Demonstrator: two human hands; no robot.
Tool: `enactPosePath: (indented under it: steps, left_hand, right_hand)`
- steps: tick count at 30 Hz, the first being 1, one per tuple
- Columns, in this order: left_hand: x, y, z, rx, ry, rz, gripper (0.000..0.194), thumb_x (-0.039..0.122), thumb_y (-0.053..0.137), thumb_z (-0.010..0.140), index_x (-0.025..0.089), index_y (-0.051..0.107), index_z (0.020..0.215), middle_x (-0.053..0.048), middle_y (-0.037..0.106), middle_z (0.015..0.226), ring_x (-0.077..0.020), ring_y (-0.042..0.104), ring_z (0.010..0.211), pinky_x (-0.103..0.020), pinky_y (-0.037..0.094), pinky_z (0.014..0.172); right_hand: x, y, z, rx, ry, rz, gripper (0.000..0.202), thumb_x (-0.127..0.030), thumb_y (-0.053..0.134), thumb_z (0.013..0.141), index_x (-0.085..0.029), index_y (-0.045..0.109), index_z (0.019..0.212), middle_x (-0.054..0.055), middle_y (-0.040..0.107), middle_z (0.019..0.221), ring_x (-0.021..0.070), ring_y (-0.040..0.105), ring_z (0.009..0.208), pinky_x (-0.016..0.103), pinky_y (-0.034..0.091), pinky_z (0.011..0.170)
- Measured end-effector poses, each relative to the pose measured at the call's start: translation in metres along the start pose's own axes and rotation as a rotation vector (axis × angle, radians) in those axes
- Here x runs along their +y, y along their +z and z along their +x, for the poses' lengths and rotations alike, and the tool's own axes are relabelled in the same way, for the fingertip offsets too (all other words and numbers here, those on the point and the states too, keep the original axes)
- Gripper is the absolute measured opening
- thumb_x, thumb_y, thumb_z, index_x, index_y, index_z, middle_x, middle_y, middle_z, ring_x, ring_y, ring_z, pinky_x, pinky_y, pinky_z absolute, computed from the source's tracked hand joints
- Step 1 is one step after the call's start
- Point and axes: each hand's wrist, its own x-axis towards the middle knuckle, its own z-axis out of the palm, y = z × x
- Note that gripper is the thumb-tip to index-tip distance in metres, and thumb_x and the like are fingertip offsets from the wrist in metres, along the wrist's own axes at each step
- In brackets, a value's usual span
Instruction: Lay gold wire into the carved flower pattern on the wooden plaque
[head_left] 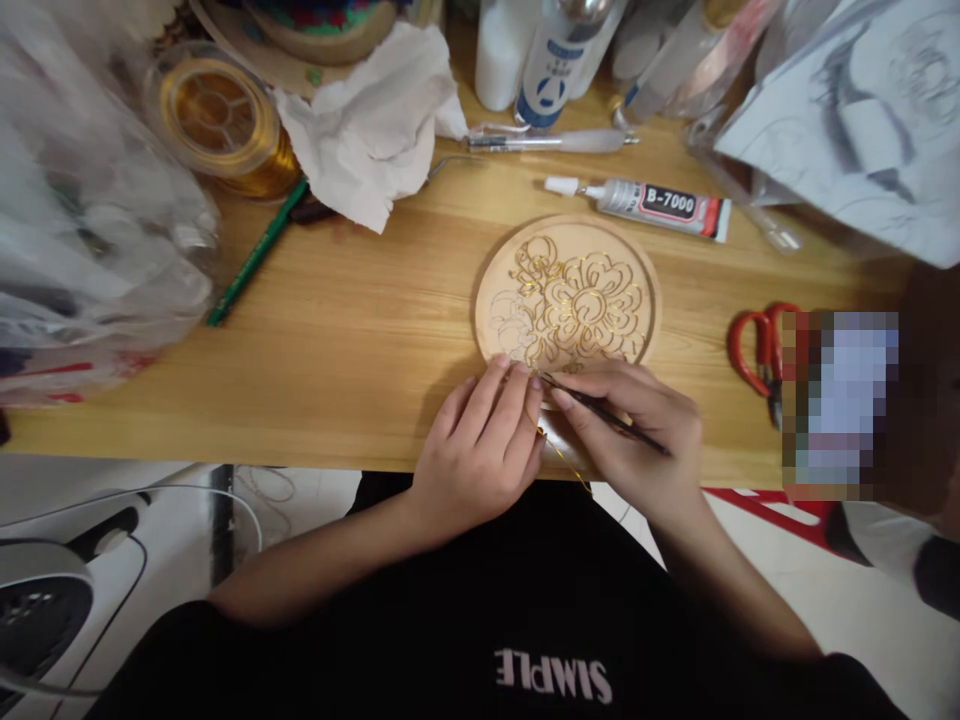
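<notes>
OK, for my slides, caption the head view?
Right fingers hold a slim dark tool at a round wooden plate bearing golden wire flowers.

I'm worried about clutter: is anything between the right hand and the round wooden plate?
Nothing visible. The right hand, holding a slim dark tool, is at the near edge of the plate; the left hand is close beside it.

A round, shallow wooden plate (pixel 568 222) with a raised rim lies face up near the front edge of the bench (pixel 337 330). Gold wire outlines (pixel 592 305) form a large layered flower and smaller motifs, while a drawn flower (pixel 511 320) at the left has thin lines only. A loose gold wire strand (pixel 559 450) trails off the near side. A slim dark tool (pixel 607 412) slants in the right hand (pixel 664 405), tip at the near rim.
</notes>
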Motion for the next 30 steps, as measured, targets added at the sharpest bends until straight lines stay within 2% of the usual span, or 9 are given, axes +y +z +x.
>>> enactPosePath:
  steps: [13, 30]
  left_hand:
    - [-0.0004, 0.0009, 0.0007, 0.018, -0.006, 0.006, 0.039, 0.025, 0.055, 0.088, 0.002, 0.062, 0.118, -0.019, 0.067, 0.116, -0.0306, 0.060, 0.117, -0.039, 0.046, 0.093]
    - [-0.0009, 0.0009, -0.0001, 0.003, 0.007, 0.005, 0.041, 0.027, 0.054, 0.089, 0.001, 0.062, 0.119, -0.018, 0.066, 0.121, -0.0317, 0.058, 0.119, -0.040, 0.044, 0.092]
  right_hand:
    - [-0.0001, 0.0002, 0.0009, 0.005, -0.011, 0.018, 0.014, -0.015, 0.067, 0.083, -0.021, 0.070, 0.095, 0.001, 0.072, 0.083, 0.0132, 0.064, 0.073, 0.030, 0.050, 0.069]
    - [0.0020, 0.0000, -0.0008, 0.010, -0.032, 0.024, 0.015, -0.012, 0.068, 0.082, -0.017, 0.071, 0.096, 0.003, 0.071, 0.085, 0.0121, 0.064, 0.078, 0.028, 0.049, 0.073]
